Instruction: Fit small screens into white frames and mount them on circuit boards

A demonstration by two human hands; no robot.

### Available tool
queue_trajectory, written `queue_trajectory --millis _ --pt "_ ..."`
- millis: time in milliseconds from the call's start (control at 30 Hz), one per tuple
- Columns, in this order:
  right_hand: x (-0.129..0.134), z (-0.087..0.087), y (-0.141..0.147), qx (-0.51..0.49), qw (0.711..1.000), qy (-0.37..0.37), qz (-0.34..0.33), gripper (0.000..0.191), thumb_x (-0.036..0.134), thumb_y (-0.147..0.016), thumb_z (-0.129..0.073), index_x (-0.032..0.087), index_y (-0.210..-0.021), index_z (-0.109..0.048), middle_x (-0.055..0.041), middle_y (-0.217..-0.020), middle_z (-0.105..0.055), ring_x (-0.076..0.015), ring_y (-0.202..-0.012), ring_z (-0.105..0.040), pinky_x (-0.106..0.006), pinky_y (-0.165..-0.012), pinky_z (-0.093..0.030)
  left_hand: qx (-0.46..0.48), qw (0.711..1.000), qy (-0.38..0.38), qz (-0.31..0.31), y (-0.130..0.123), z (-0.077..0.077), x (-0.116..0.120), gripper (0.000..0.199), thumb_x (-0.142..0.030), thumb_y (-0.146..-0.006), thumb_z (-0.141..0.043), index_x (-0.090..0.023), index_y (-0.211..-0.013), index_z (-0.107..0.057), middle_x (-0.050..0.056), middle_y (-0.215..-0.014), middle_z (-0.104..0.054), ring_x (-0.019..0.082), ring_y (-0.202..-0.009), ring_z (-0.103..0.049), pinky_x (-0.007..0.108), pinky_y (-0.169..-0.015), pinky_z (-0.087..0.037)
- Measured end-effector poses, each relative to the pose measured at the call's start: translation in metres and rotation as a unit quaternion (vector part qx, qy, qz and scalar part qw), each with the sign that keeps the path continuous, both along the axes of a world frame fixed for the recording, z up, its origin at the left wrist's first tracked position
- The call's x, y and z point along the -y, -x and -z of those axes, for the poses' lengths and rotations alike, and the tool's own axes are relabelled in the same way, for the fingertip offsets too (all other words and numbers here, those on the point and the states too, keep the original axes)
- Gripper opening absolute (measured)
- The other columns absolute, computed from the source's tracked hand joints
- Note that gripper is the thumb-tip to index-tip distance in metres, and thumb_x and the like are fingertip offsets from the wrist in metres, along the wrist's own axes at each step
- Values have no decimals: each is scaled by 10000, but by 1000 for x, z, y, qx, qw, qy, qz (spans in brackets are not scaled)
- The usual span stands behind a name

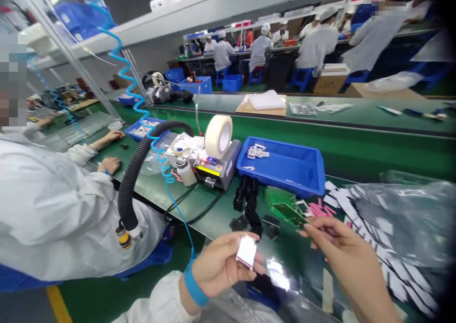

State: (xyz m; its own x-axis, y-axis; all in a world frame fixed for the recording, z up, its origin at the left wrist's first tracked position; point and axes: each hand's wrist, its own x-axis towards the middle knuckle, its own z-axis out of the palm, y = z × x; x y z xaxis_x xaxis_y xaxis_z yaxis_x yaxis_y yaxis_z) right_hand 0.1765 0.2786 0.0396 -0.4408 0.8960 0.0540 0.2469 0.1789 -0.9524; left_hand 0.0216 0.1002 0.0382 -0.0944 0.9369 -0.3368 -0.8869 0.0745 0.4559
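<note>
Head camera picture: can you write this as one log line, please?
left hand: holds white piece | right hand: near green circuit boards

A smooth, matt white piece [246,251], paper-like in look, is sitting in the left hand [221,266], and a silvery film [278,274] is glinting just beyond it. The blue plastic tray [281,167] is showing a smooth, faintly glossy finish. The masking tape roll [218,136] is looking matt and papery, the corrugated hose [133,180] is showing ribbed black plastic, and the green rubber belt [199,221] is shining softly. The clear plastic bag [402,218] is crinkling glossily, the green circuit boards [281,200] are showing a glossy coating, and the white smock [53,213] is hanging in soft, matt cloth.
</note>
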Motion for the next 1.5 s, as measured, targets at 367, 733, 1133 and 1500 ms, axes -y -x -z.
queue_trajectory --millis 367,733,1133,1500 --pt "59 -41 51 -235 927 45 -288 75 213 -715 -734 223 -767 -682 -40 -821 -692 -159 -772 -652 -243 -660 -553 -26 998 -47 24 -4 -24 25 321 -371 -832 -560 -80 -953 -622 135 -779 -725 189 -638 -703 183 -485 -519" --pt "62 -56 43 -199 912 -172 -314 117 101 -762 -668 217 -763 -677 -30 -832 -711 -146 -743 -669 -253 -640 -564 -63 997 -21 28 -2 -29 35 298 -391 -773 -631 -124 -904 -634 89 -771 -735 176 -635 -699 167 -443 -500" --pt "70 -51 47 -233 910 -63 -337 133 75 -745 -674 208 -748 -674 -25 -850 -704 -120 -757 -654 -218 -642 -554 -99 994 21 31 4 -30 37 320 -413 -654 -736 -99 -710 -707 32 -523 -621 92 -449 -539 193 -449 -410" --pt "62 -51 49 -190 896 -187 -354 126 85 -779 -645 210 -784 -660 -26 -874 -711 -126 -776 -666 -232 -677 -562 -70 996 -10 52 8 -22 35 352 -424 -676 -714 -98 -809 -711 83 -648 -711 162 -540 -662 202 -470 -492"
